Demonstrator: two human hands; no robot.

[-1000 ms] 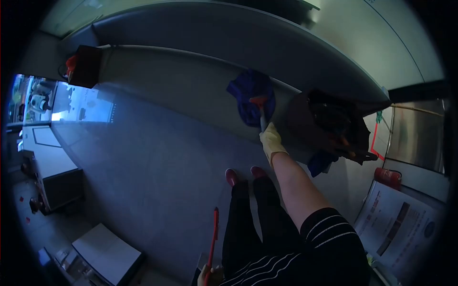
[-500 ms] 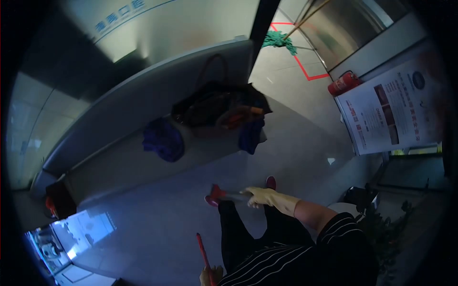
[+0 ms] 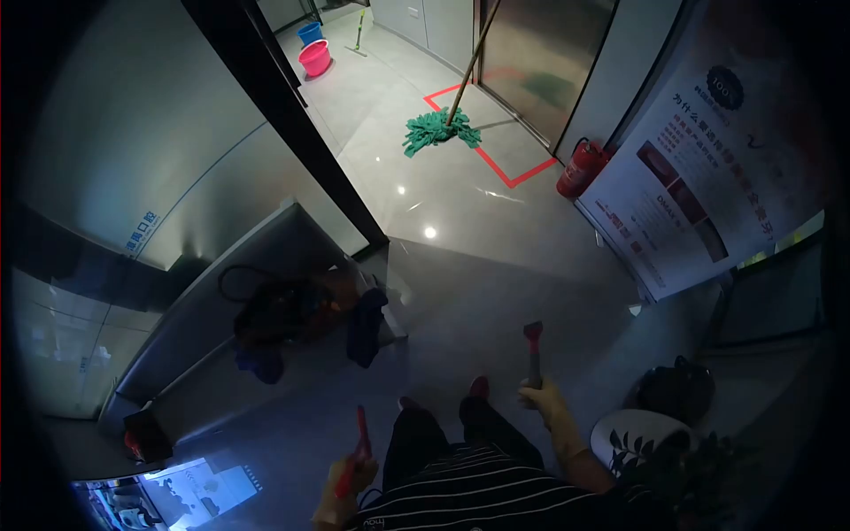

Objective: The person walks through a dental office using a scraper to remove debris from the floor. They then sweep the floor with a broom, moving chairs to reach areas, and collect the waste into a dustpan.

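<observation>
My right hand (image 3: 547, 400), in a pale yellowish glove, is closed around the grey handle of a scraper-like tool (image 3: 533, 341) with a red head pointing up and away. At the lower left my left hand (image 3: 352, 476), gloved too, grips a slim red tool (image 3: 361, 434) whose tip points forward. What kind of tool it is, I cannot tell. Both hands are in front of the body, over the grey floor (image 3: 478, 292), on either side of the legs.
A green mop (image 3: 441, 130) stands ahead inside red floor tape. Nearby are a fire extinguisher (image 3: 582, 168), a poster board (image 3: 677, 190), and pink (image 3: 314, 58) and blue (image 3: 310, 34) buckets. A bench (image 3: 204, 288) with a dark bag is left; a plant (image 3: 699, 473) is right.
The view has turned, bringing the buckets into sight. My right hand has moved right, and its tool now points forward instead of left. My left hand shows more fully, still holding the red tool.
</observation>
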